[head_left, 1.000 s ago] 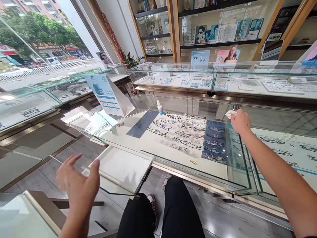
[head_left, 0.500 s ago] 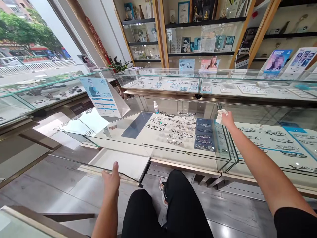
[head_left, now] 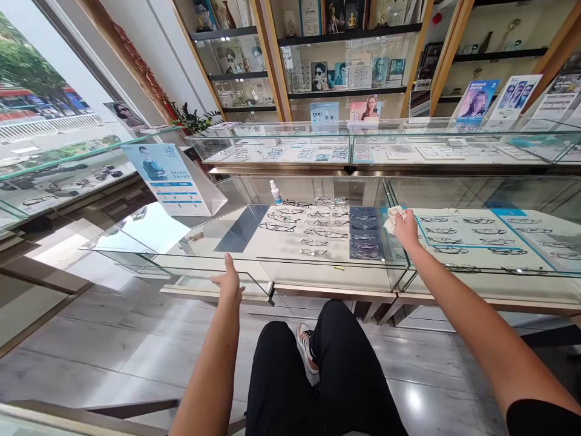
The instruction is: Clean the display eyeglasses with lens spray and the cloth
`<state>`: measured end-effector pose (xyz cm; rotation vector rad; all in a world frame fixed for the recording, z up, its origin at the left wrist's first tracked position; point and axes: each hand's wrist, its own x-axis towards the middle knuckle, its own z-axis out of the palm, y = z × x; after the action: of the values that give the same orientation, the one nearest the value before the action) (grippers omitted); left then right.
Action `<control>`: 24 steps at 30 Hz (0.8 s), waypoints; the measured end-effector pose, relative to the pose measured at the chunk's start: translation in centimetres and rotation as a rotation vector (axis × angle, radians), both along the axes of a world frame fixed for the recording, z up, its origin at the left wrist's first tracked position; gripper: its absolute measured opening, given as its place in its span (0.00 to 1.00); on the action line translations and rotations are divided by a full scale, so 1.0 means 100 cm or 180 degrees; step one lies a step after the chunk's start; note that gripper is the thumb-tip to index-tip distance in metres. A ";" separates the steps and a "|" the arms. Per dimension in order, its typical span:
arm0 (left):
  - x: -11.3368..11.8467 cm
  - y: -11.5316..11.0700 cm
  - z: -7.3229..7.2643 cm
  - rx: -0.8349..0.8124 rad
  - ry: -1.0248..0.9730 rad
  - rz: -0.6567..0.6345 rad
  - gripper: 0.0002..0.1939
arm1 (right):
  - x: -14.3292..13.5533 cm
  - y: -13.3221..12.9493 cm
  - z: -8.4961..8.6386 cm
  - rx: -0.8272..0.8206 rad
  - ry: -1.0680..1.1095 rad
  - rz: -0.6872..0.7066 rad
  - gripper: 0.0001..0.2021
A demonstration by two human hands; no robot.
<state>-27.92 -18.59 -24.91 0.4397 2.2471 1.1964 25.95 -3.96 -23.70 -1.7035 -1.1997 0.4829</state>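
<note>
My left hand (head_left: 229, 284) is at the glass front panel (head_left: 252, 280) of a pulled-out drawer (head_left: 195, 293) under the display case, thumb up and fingers spread against it. Inside the drawer is a pale base. My right hand (head_left: 407, 230) is closed on a crumpled white cloth (head_left: 393, 219), held over the top of the glass display case (head_left: 299, 261) near the joint between two cases. Rows of eyeglasses (head_left: 313, 223) lie under the glass, some on a dark blue panel (head_left: 363, 233). A white spray bottle (head_left: 275, 192) stands upright towards the back.
A folded poster stand (head_left: 163, 178) is on the left of the case. Behind runs another glass counter (head_left: 290, 151) with eyewear and leaflets. Shelves (head_left: 347, 94) line the back wall. Below are my knees (head_left: 338, 339) and the grey floor (head_left: 149, 345).
The drawer has slid in under the case, my left hand moving forward and right with it. My right hand still grips the cloth near the joint. The view has shifted slightly.
</note>
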 end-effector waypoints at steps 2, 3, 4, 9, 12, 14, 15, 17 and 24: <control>0.002 0.010 0.003 0.0053 -0.0232 0.0193 0.57 | -0.003 0.001 0.003 0.0000 -0.0020 0.0020 0.17; 0.003 0.014 0.003 0.0119 -0.0305 0.0263 0.58 | -0.003 0.001 0.005 0.0000 -0.0032 0.0032 0.17; 0.004 0.018 0.002 0.0199 -0.0358 0.0306 0.58 | -0.003 0.001 0.005 0.0003 -0.0046 0.0041 0.16; 0.007 0.031 0.000 0.0512 -0.0437 0.0246 0.61 | -0.003 0.001 0.004 0.0071 -0.0071 0.0066 0.16; 0.008 0.036 0.002 0.0535 -0.0493 0.0300 0.60 | -0.002 0.003 0.001 0.0094 -0.0007 0.0069 0.19; 0.007 0.037 0.005 0.0551 -0.0510 0.0316 0.58 | -0.001 0.005 -0.001 0.0123 0.0054 0.0078 0.21; 0.007 0.037 0.005 0.0566 -0.0513 0.0304 0.57 | 0.000 0.006 -0.002 0.0145 0.0085 0.0089 0.21; 0.005 0.036 0.006 0.0622 -0.0511 0.0250 0.56 | 0.001 0.008 -0.004 0.0199 0.0144 0.0120 0.22; 0.000 0.035 0.002 0.0823 -0.0498 0.0116 0.50 | 0.001 0.012 -0.007 0.0485 0.0382 0.0367 0.23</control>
<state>-27.93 -15.13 -24.74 0.3894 1.9845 1.4947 26.05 -2.78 -24.36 -1.4619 -1.2200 0.5419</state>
